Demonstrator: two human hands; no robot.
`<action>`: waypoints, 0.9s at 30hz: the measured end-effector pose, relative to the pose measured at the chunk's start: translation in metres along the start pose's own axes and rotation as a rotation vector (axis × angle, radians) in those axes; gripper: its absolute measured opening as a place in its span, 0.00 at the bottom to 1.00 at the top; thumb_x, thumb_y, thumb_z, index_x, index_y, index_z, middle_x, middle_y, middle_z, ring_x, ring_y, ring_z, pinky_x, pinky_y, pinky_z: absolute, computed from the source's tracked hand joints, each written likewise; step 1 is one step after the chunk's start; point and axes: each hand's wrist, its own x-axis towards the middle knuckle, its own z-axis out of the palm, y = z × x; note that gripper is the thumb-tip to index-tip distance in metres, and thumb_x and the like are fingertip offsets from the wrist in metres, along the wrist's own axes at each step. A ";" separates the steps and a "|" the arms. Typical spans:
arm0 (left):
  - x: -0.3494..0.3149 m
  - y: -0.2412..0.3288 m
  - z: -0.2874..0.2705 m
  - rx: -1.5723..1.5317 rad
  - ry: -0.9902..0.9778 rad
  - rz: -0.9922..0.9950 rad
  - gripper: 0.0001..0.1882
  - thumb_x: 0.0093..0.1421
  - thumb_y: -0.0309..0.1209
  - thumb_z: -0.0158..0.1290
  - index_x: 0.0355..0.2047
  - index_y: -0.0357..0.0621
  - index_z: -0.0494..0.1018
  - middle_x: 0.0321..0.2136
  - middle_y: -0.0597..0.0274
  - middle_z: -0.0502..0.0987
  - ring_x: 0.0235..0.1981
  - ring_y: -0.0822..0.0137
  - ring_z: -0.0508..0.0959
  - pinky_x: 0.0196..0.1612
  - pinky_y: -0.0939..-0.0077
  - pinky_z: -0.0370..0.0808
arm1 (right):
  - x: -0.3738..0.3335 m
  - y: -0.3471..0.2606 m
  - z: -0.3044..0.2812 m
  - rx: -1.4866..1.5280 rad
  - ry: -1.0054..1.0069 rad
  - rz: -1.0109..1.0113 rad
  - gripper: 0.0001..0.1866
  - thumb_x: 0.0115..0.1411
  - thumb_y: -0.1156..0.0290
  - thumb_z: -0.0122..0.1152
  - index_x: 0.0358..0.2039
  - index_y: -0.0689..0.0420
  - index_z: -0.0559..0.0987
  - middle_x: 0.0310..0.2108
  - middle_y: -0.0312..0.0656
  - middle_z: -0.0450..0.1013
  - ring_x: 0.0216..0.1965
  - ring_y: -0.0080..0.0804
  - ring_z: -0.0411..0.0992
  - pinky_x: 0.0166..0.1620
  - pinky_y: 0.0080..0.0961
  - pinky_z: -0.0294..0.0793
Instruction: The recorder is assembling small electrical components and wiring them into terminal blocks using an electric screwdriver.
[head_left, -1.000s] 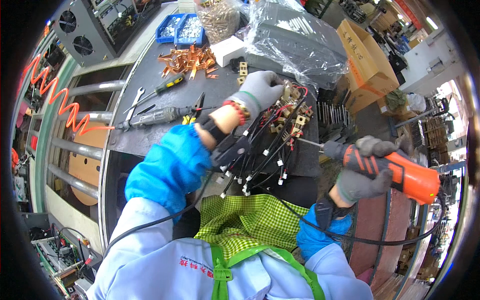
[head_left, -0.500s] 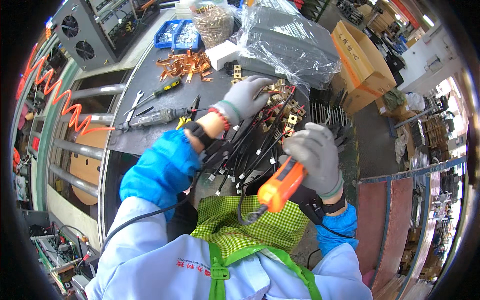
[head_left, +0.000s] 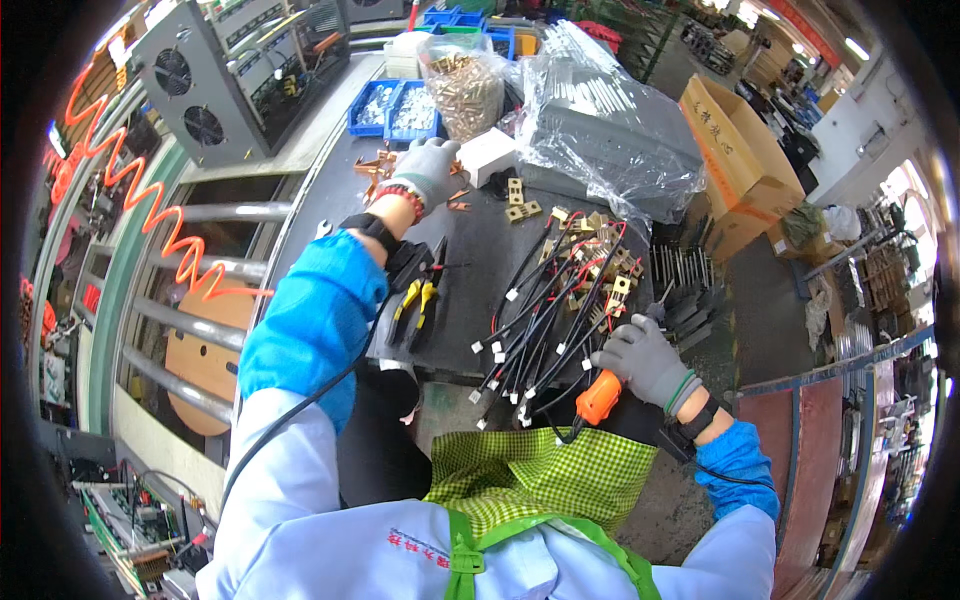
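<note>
My left hand (head_left: pixel 428 168), in a grey glove, reaches over the pile of copper clips (head_left: pixel 376 166) at the far left of the table. Its fingers look stretched out; their tips are partly hidden. In my gloved right hand (head_left: pixel 645 364) is an orange corded hand tool (head_left: pixel 599 396), its thin metal tip pointing away from me. Just left of that hand lies a heap of black cables (head_left: pixel 540 335) with white plugs, red wires and brass terminal blocks (head_left: pixel 620 290). Two brass blocks (head_left: pixel 518 205) lie apart, beyond the heap.
Yellow-handled pliers (head_left: pixel 412 302) lie below my left forearm. Blue bins (head_left: pixel 412 112), a bag of brass parts (head_left: pixel 465 95), a white box (head_left: pixel 487 157) and plastic-wrapped grey panels (head_left: pixel 620 130) stand at the back. A cardboard box (head_left: pixel 740 160) is at the right.
My left hand has moved from the brass blocks leftward and away to the copper clips. My right hand, with the orange tool, has turned and moved slightly right and lower. The view has shifted.
</note>
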 end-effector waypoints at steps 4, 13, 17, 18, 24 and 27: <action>0.049 0.022 0.018 0.038 -0.185 -0.195 0.31 0.52 0.54 0.57 0.51 0.48 0.72 0.52 0.52 0.71 0.57 0.52 0.66 0.56 0.56 0.63 | -0.003 0.005 0.005 0.016 -0.043 0.006 0.18 0.47 0.68 0.58 0.41 0.39 0.77 0.39 0.29 0.71 0.45 0.31 0.68 0.58 0.39 0.58; 0.107 0.037 0.044 0.039 -0.404 -0.514 0.49 0.40 0.59 0.65 0.61 0.53 0.63 0.64 0.52 0.54 0.64 0.51 0.54 0.59 0.52 0.60 | -0.025 0.005 -0.005 0.167 -0.021 0.097 0.30 0.45 0.71 0.59 0.53 0.39 0.71 0.51 0.37 0.65 0.52 0.39 0.63 0.57 0.43 0.60; 0.114 0.043 0.044 0.006 -0.497 -0.603 0.56 0.43 0.60 0.60 0.68 0.61 0.45 0.69 0.51 0.32 0.68 0.41 0.29 0.64 0.37 0.43 | -0.037 0.005 -0.002 0.329 -0.023 0.195 0.38 0.38 0.73 0.63 0.55 0.43 0.68 0.54 0.42 0.62 0.57 0.47 0.59 0.59 0.48 0.58; 0.113 0.044 0.044 0.007 -0.493 -0.590 0.55 0.43 0.60 0.60 0.68 0.62 0.45 0.69 0.51 0.31 0.68 0.41 0.28 0.64 0.37 0.42 | -0.039 0.005 -0.001 0.405 0.010 0.223 0.38 0.38 0.73 0.63 0.55 0.44 0.68 0.54 0.42 0.62 0.59 0.49 0.58 0.60 0.48 0.57; 0.101 0.042 0.044 -0.109 -0.361 -0.628 0.57 0.36 0.56 0.68 0.63 0.45 0.57 0.65 0.51 0.48 0.65 0.52 0.52 0.62 0.58 0.57 | -0.042 0.014 0.005 0.433 0.010 0.382 0.37 0.38 0.70 0.66 0.53 0.47 0.69 0.56 0.46 0.59 0.62 0.54 0.52 0.64 0.49 0.54; 0.096 0.045 0.047 0.001 -0.233 -0.522 0.55 0.36 0.57 0.68 0.60 0.41 0.60 0.62 0.52 0.55 0.62 0.54 0.56 0.59 0.58 0.60 | -0.027 0.019 0.015 0.481 0.061 0.352 0.36 0.37 0.70 0.67 0.52 0.49 0.69 0.57 0.46 0.59 0.64 0.56 0.50 0.64 0.49 0.55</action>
